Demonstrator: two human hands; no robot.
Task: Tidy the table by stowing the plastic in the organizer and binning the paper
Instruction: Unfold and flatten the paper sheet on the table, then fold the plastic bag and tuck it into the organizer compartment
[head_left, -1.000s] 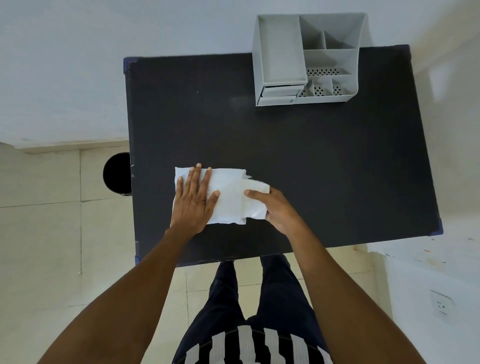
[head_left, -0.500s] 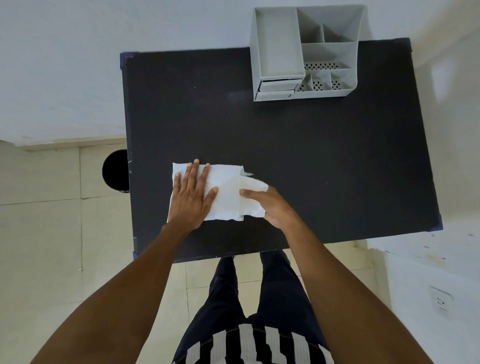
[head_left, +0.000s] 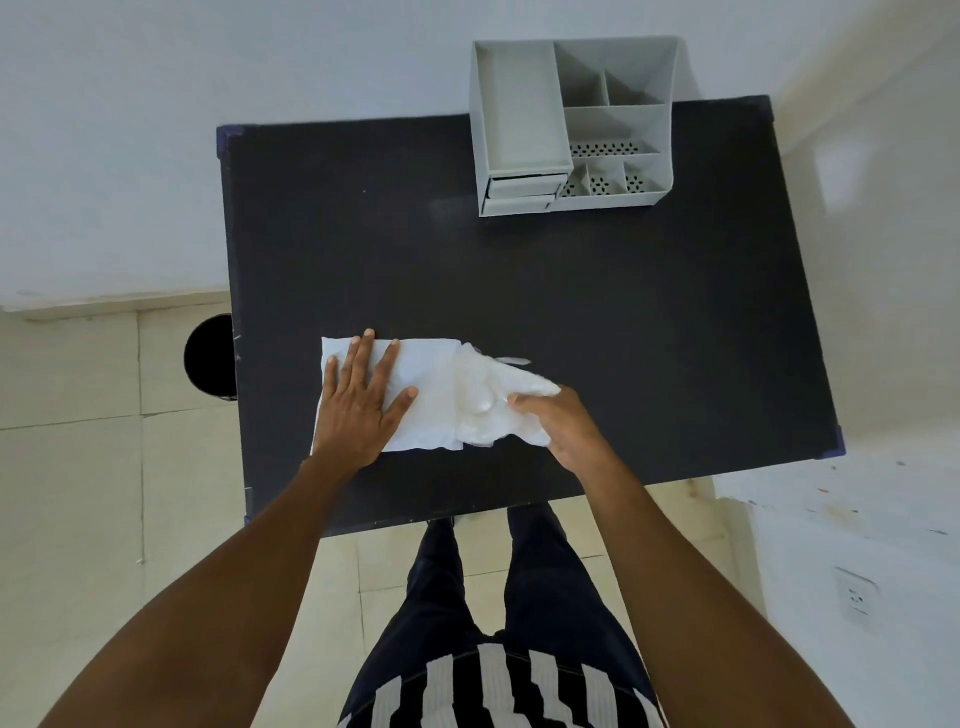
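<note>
My left hand (head_left: 358, 402) lay flat and open on the white paper (head_left: 426, 395), pressing it down on the black counter (head_left: 623, 322). My right hand (head_left: 563, 428) pinched the crinkly clear plastic (head_left: 493, 400) at the paper's right end. The gray organizer (head_left: 571, 127) sat at the far edge, well apart. A dark round bin (head_left: 208, 356) stood on the floor beside the counter's left edge.

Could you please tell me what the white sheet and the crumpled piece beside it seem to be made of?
The flat white sheet looks like matte paper, opaque with faint creases. The crumpled translucent piece looks like thin glossy plastic film: it shows wrinkles and soft highlights.
</note>
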